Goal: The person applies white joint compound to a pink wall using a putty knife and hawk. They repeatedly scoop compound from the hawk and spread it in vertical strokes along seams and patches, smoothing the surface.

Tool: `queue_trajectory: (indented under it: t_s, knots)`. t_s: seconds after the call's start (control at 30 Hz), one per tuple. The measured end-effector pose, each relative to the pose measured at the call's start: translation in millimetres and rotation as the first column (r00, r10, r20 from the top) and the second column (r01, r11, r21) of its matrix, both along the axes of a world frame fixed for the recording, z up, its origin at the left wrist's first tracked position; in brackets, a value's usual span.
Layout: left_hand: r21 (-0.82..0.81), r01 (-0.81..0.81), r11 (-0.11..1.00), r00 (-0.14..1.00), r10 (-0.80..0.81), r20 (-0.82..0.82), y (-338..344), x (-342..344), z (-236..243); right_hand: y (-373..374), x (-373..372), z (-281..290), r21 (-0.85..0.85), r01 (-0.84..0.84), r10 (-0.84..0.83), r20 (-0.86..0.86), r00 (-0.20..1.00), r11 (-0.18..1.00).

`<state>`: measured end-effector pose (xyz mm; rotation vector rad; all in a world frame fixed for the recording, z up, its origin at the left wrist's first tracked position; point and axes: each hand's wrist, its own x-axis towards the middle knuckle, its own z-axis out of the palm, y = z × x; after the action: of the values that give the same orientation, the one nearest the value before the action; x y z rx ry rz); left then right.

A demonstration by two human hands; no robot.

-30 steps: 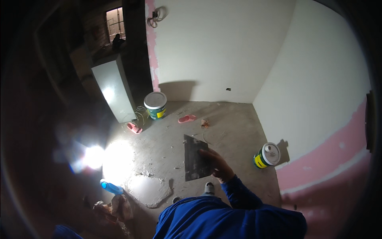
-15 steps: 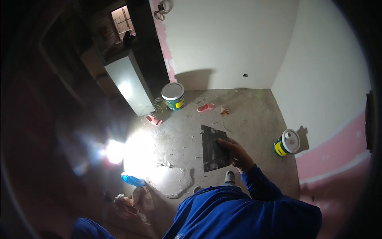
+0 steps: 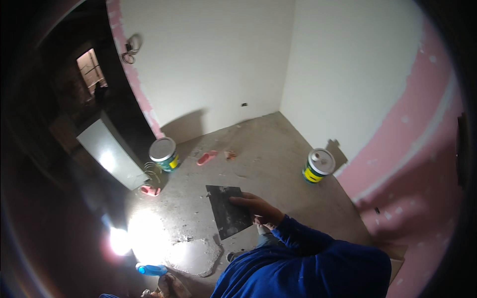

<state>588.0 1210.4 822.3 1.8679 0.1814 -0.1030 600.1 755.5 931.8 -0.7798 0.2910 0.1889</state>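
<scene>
My right hand (image 3: 261, 211) is closed on a plastering trowel (image 3: 228, 213) with a dark, rectangular blade. The thumb lies over the blade's upper face, and the other fingers are mostly hidden behind it. White smears mark the blade. It is held in front of my body, above the concrete floor. On the floor to its lower left lies a pale patch of wet-looking plaster (image 3: 196, 258). My left hand is out of sight; only a scrap of blue sleeve (image 3: 108, 296) shows at the lower edge.
A bright lamp (image 3: 120, 242) glares at left, near a blue bottle (image 3: 151, 269). Lidded buckets stand by the back wall (image 3: 164, 151) and the right wall (image 3: 318, 164). Pink slippers (image 3: 207, 158) and a tall pale box (image 3: 112, 151) are farther off. Pink and white boards (image 3: 402, 144) line the right.
My view has swung right and upward, so the room appears shifted left and lower, with more of the right wall showing. The trowel stays in my right hand.
</scene>
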Motion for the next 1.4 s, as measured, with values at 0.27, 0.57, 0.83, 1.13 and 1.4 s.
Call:
queue_trajectory:
  t_s: [0.27,0.57,0.83,1.13,1.4]
  knots:
    - [0.058,0.170,0.984,0.983,-0.174,0.061,-33.0,24.6,26.4,-43.2,-77.0,-11.4,0.166,0.184,-0.181,-0.031,0.983,0.969]
    - [0.019,0.374,0.927,0.923,-0.374,0.094,-117.5,34.4,46.6,-87.3,-148.9,-30.3,0.123,0.459,-0.468,0.056,0.882,0.880]
    - [-0.040,0.689,0.724,0.703,-0.654,0.279,-268.6,44.2,95.8,-150.0,-308.9,8.1,0.032,0.738,-0.737,0.076,0.671,0.674]
    - [-0.079,0.892,0.445,0.431,-0.785,0.444,-349.0,142.5,163.6,-123.1,-323.1,64.9,-0.129,0.908,-0.905,0.101,0.413,0.399]
    - [-0.164,0.954,0.251,0.300,-0.818,0.491,-402.5,238.8,161.4,-69.1,-250.4,34.4,-0.089,0.986,-0.986,0.073,0.150,0.143]
